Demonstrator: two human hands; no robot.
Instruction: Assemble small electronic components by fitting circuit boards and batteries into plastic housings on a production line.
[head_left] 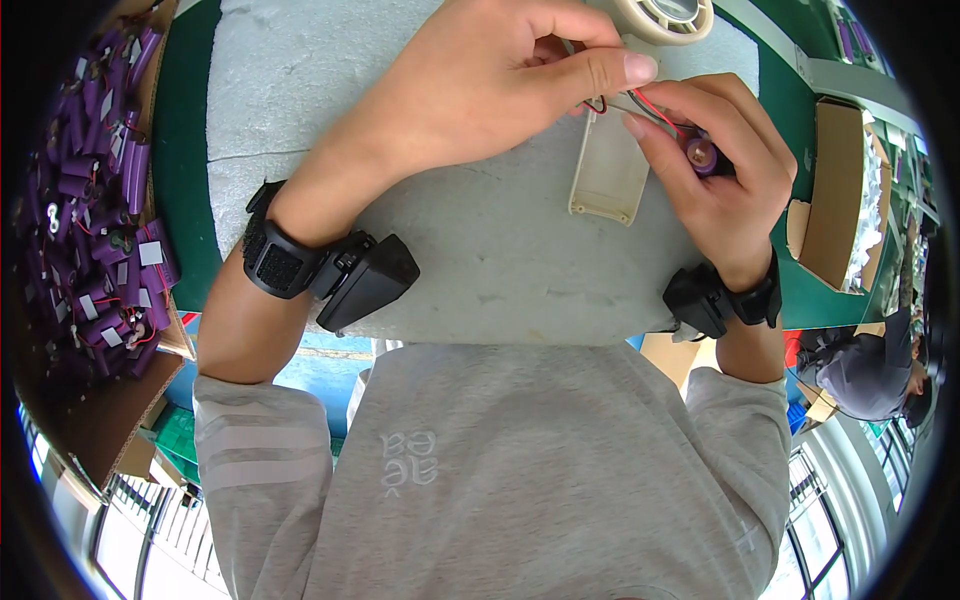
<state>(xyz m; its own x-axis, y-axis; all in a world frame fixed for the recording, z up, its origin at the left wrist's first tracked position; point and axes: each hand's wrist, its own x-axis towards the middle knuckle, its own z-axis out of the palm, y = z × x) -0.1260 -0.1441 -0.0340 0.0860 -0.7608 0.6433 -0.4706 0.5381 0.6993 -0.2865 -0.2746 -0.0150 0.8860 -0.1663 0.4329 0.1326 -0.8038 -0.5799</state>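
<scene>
My left hand [545, 75] is closed, thumb and forefinger pinching thin wires over the top of the cream plastic housing. My right hand [725, 150] wraps round a purple cylindrical battery [702, 155], whose end shows between the fingers. A red wire [655, 108] and a dark one run between the two hands. Below them lies the open, shallow handle part of the cream housing [608, 175]. Its round, grilled head [670, 18] is cut off by the upper edge of the view. My fingers hide the wires' ends.
At the left stands a cardboard box [125, 420] heaped with purple batteries [105, 220]. Another cardboard box [835, 195] with white pieces sits at the right. A grey-white foam mat [470, 270] covers the green table [185, 150]. Another person [865, 370] is at the far right.
</scene>
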